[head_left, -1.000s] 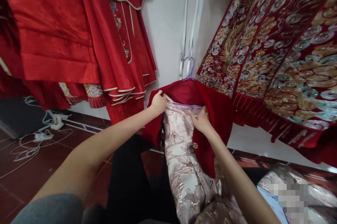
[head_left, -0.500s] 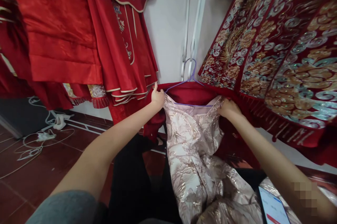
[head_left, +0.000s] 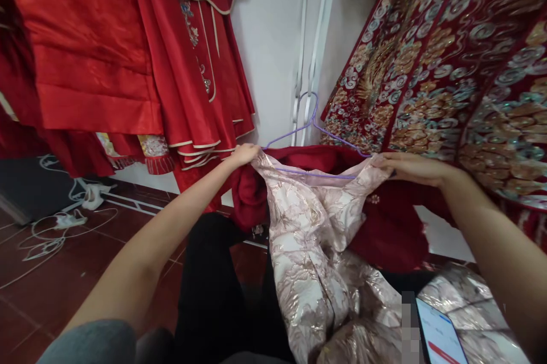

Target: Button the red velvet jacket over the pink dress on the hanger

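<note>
A pale pink dress with metallic floral texture lies across my lap, its top edge held up in front of me. My left hand pinches the dress at its left shoulder. At the opposite shoulder, my right hand grips the fabric. A thin purple hanger sits inside the neckline, its lower bar crossing the opening and its hook pointing up. Behind the dress hangs a dark red garment, partly covered by it.
Red garments with cream trim hang on the left. A red embroidered, sequined skirt hangs on the right. White cables lie on the tiled floor. A lit phone rests on the dress fabric at lower right.
My hands have moved apart, spreading the dress's shoulders wider. More of the hanger now shows above the neckline, and the dark red garment has dropped from its shoulders behind.
</note>
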`<move>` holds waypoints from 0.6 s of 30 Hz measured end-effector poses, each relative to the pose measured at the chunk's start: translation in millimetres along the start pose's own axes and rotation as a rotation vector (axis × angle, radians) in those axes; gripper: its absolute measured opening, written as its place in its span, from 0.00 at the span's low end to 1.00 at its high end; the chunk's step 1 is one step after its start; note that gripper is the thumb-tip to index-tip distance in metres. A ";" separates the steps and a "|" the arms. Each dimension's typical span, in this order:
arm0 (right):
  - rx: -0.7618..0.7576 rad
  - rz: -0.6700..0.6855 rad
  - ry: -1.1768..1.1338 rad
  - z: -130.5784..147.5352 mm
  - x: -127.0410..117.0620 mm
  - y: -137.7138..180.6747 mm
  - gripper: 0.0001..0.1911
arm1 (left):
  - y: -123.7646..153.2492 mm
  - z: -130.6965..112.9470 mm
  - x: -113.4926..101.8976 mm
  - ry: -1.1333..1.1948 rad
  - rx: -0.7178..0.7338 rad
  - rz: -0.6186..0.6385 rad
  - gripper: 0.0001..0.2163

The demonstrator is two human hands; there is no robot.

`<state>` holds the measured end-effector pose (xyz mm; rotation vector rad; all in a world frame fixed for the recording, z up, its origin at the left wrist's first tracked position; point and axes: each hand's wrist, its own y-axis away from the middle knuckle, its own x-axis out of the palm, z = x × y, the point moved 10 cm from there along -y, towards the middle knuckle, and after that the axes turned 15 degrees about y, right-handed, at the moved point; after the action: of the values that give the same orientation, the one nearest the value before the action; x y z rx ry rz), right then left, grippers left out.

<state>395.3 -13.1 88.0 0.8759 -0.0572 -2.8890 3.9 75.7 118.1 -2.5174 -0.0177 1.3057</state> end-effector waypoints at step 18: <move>0.091 -0.753 0.396 -87.9 26.6 53.7 0.07 | 109.1 58.3 3.3 -0.030 0.253 -0.294 0.18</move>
<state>427.9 -69.8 4.1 1.7986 0.2299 -3.2893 -54.8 -12.6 54.3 -2.1856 -0.2079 1.1487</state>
